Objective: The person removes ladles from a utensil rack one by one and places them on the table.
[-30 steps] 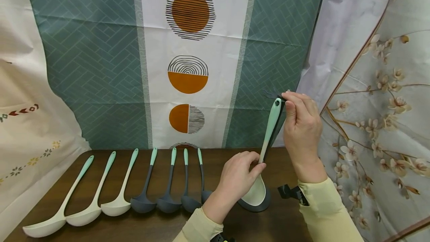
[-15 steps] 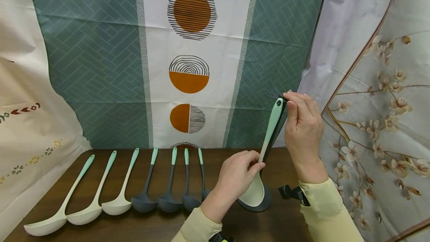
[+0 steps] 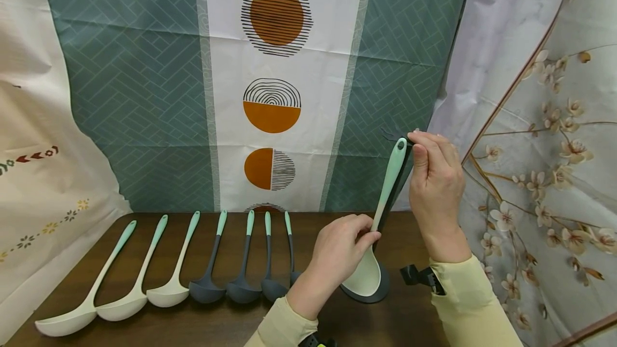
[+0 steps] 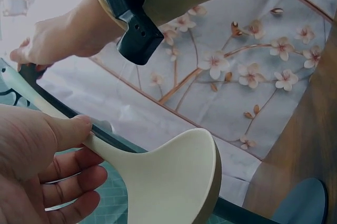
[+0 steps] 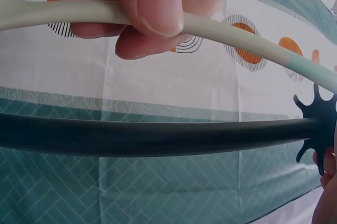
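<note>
My left hand [image 3: 339,250] pinches a cream ladle [image 3: 363,277] by its stem, with the thumb across it in the left wrist view. The ladle's mint handle [image 3: 392,173] points up, and its bowl hangs before the round base [image 3: 384,283] of a dark utensil stand. At the top of that stand, the fingers of my right hand [image 3: 436,191] hold its hooked head [image 5: 321,121]. The dark pole [image 5: 158,137] runs beside the ladle, apart from it in the right wrist view. Whether the handle's hole touches a hook cannot be seen clearly.
Three cream ladles [image 3: 77,320] with mint handles lie at the left of the brown table [image 3: 231,328]. Several dark grey ladles [image 3: 242,291] continue the row; my left forearm partly covers the last one. Behind hangs a patterned cloth [image 3: 130,95], with a floral curtain [image 3: 544,175] at the right.
</note>
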Motion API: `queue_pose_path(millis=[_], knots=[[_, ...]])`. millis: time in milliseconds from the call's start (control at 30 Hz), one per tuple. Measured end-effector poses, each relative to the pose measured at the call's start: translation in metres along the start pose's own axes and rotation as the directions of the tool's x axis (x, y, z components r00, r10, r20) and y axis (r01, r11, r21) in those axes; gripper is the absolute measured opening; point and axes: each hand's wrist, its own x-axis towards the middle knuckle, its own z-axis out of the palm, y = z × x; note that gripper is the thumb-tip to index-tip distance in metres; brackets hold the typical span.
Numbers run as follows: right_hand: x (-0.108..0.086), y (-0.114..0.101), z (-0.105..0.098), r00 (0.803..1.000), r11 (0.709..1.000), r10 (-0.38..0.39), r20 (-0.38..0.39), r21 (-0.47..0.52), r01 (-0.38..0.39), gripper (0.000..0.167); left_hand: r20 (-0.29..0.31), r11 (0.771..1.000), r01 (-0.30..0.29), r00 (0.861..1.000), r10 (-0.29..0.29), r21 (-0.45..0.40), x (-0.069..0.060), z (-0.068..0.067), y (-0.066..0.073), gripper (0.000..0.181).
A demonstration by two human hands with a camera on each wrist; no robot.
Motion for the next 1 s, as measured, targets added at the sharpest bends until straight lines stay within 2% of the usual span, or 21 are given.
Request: queue_pose_path(millis=[467,1000], knots=[[-0.0007,-0.0006,-0.0006,1.000,1.000,0.013,-0.007,0.004,-0.013,0.057,-0.008,1.000,0.004,1.000,-0.004,0.000,-0.0019,-0.0030,0.0000,0.009],[-0.0016,-0.0009,-0.0020,1.000,1.000,0.014,0.018,-0.013,-0.014,0.048,0.001,1.000,0.024,1.000,-0.024,-0.009,-0.0020,-0.0054,-0.0016,0.008]])
